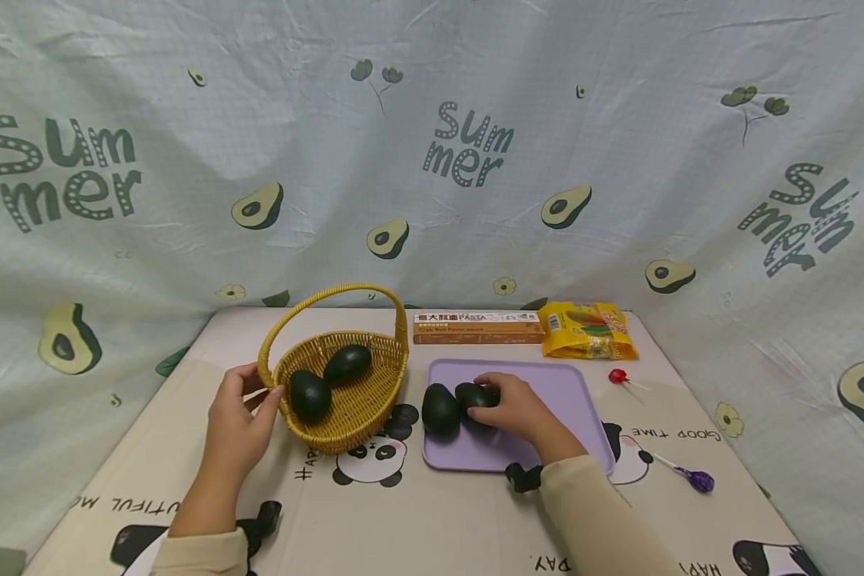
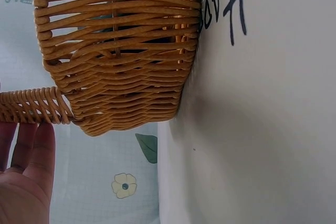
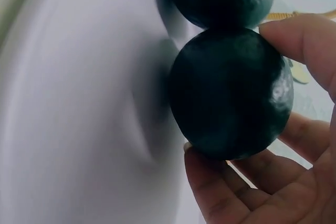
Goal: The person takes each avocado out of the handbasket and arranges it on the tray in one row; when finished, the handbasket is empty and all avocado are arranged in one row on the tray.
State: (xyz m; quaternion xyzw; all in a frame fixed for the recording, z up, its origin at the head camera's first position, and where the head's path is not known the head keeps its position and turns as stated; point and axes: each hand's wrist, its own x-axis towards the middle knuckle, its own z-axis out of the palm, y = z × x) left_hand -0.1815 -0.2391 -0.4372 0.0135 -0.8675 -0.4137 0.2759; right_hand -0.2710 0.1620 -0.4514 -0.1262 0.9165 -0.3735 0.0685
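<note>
In the head view, my left hand [image 1: 239, 416] holds the left side of a yellow woven basket [image 1: 385, 388] where its handle joins the rim. The left wrist view shows the fingers [image 2: 39, 156] against the handle. Two dark green avocados [image 1: 348, 365] lie inside the basket. On the right, my right hand [image 1: 513, 410] grips a dark avocado [image 3: 231, 95] on a lilac tray [image 1: 547, 392], thumb on one side and fingers on the other. A second avocado [image 1: 441, 410] sits right beside it, touching it, at the tray's left edge.
Behind the tray lie a pasta box [image 1: 478, 329] and a yellow snack bag [image 1: 588, 330]. A red lollipop [image 1: 618, 376] and a purple lollipop [image 1: 698, 480] are to the right. Printed cloth [image 1: 461, 240] walls off the back and sides of the table.
</note>
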